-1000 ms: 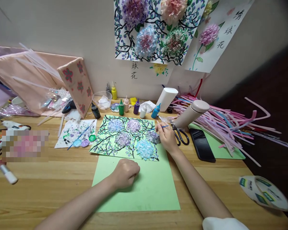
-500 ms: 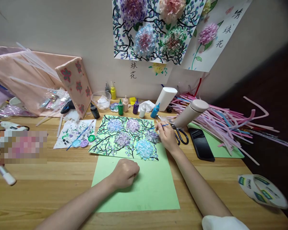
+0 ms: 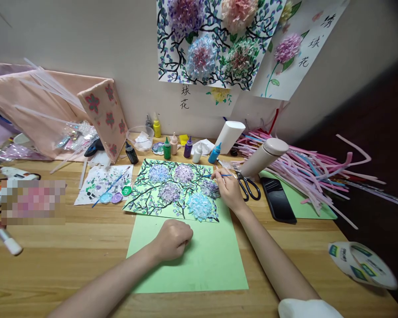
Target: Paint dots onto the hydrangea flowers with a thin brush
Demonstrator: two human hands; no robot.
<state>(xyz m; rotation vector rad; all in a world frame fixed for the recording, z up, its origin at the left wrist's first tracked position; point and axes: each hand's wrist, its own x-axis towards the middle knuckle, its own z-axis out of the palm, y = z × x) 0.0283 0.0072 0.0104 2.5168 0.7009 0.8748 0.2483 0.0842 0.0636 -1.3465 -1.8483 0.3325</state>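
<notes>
My right hand pinches a thin paintbrush with a blue handle. Its tip is over the upper right part of a light green painting, which bears dark branches, small leaf dabs and several raised paper flowers. A bright blue paper flower stands out at the painting's lower right. My left hand rests as a closed fist on a blank green sheet just below the painting, and nothing shows in it.
Paint bottles line the back. A paint-stained paper with another brush and small paint caps lies left. Black scissors, a phone, a tilted bottle and pink pipe cleaners are right. A tape roll lies nearer.
The brush in my right hand has shifted slightly left, its tip moving along the painting's upper right. My left hand stays in place.
</notes>
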